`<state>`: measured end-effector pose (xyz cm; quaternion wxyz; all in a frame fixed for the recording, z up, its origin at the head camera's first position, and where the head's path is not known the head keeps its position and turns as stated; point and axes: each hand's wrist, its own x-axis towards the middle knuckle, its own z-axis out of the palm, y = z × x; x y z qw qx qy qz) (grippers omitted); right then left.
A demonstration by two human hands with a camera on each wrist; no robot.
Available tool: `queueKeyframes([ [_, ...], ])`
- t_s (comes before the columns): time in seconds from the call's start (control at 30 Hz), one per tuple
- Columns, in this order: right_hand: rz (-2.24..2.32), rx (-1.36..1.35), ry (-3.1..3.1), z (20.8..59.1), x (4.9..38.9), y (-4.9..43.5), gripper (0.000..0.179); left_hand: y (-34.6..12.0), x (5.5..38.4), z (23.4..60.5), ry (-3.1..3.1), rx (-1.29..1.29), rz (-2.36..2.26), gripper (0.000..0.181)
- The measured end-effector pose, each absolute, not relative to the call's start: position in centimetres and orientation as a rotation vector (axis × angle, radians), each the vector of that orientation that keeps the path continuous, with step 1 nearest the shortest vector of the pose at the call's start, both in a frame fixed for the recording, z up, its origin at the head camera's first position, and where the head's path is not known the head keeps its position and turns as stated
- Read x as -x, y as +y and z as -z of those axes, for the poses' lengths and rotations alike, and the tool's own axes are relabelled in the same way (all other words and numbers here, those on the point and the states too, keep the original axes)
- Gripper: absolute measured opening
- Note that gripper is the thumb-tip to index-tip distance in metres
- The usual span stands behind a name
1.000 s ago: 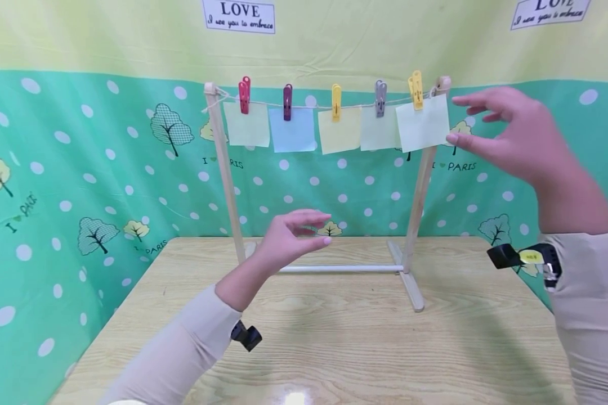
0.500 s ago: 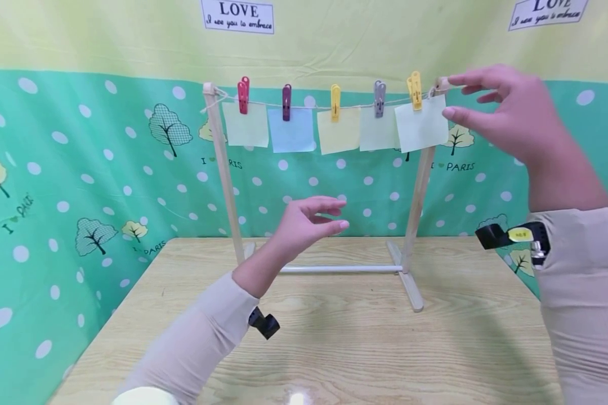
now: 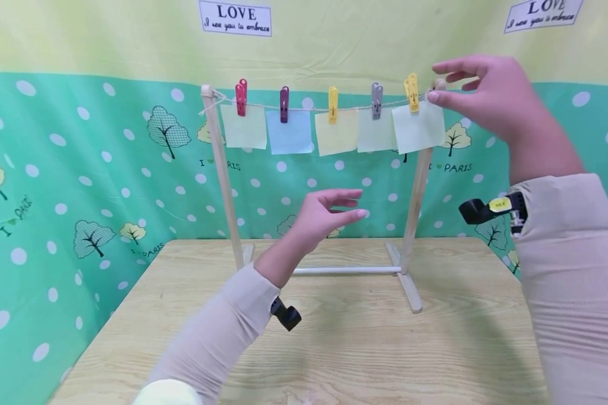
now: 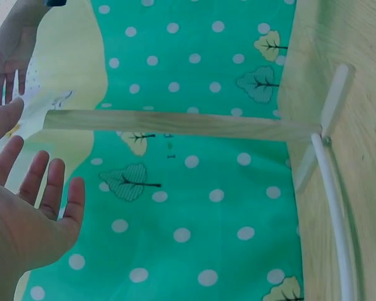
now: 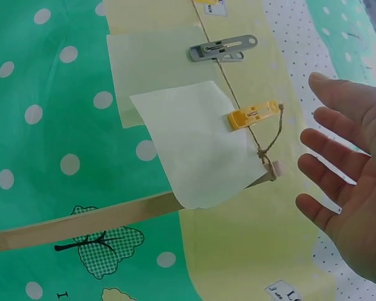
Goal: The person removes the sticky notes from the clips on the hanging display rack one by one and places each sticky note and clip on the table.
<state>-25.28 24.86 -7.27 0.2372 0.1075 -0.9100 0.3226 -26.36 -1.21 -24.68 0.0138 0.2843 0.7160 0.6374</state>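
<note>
Left hand (image 3: 325,216): fingers loosely bent, holding nothing. Yellow clip (image 3: 411,93), just left of right hand (image 3: 496,101), pins pale paper (image 3: 419,129) to string (image 5: 229,83). Clip probably light, stiff, springy; best pinched at upper arms. Paper likely flimsy, easily creased. Right hand grasps nothing, fingers apart from clip. Above it, sign (image 3: 544,16): "LOVE I see you to embrace".

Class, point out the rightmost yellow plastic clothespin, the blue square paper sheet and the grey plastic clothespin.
Rightmost yellow plastic clothespin (image 3: 413,99): head view, middle of its body.
Blue square paper sheet (image 3: 289,133): head view, centre of its face.
Grey plastic clothespin (image 5: 220,47): right wrist view, middle of its length.
</note>
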Motion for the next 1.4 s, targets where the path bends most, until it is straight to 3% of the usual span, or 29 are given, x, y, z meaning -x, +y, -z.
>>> queueKeyframes([
  [0.2,-0.946,-0.283,-2.514,6.5,26.3,24.8,0.042,0.3,26.6,24.0,2.204,-0.874,-1.991,0.043],
  [0.53,-0.846,-0.188,-2.639,5.4,28.1,24.2,0.055,2.3,25.3,21.6,2.165,-0.838,-2.043,0.037],
  [1.4,-0.986,-0.241,-2.719,5.4,30.4,23.9,0.058,7.2,27.3,19.5,2.080,-0.661,-2.247,0.031],
])
